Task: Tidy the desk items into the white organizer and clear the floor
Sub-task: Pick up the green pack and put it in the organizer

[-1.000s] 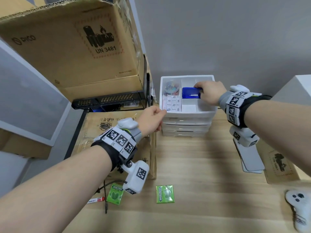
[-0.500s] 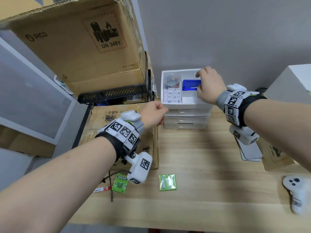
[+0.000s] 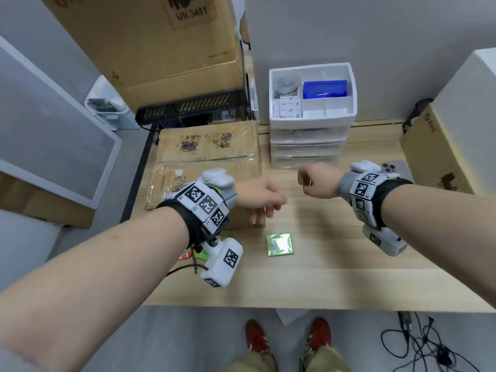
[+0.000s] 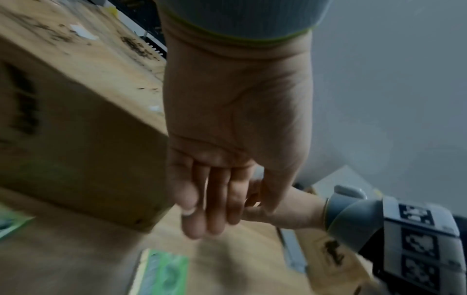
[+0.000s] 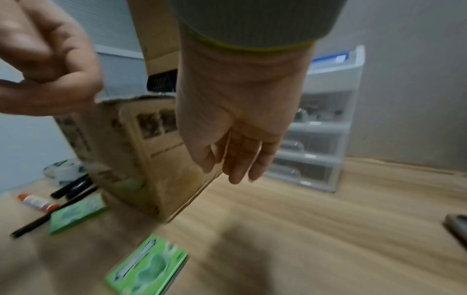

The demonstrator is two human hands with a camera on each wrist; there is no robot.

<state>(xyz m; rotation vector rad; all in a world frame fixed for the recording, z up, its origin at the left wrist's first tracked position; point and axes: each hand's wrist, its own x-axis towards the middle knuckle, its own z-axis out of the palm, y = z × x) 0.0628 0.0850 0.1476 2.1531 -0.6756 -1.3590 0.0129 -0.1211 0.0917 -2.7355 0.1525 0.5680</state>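
The white organizer (image 3: 311, 122) (image 5: 326, 139) stands at the desk's back, with a blue box (image 3: 324, 89) lying in its top tray. A green gum packet (image 3: 280, 244) (image 5: 149, 267) (image 4: 164, 273) lies flat on the wood. My left hand (image 3: 260, 204) (image 4: 209, 225) hovers just above and left of the packet, fingers straight and empty. My right hand (image 3: 312, 182) (image 5: 235, 171) hangs to the right of it in front of the organizer's drawers, fingers loose, holding nothing. A second green packet (image 5: 76, 215) (image 3: 201, 255) lies further left, partly hidden by my left wrist in the head view.
A red-capped tube (image 5: 38, 202) and a black pen (image 5: 43, 221) lie at the desk's left front. A flat cardboard box (image 3: 206, 162) sits left of the organizer, a phone (image 3: 397, 170) to the right. On the floor are cables (image 3: 429, 347) and white paper (image 3: 292, 316).
Both hands have drawn back from the organizer to the desk's middle. The right hand let go of the blue box, which stays in the top tray. The head view tilted down.
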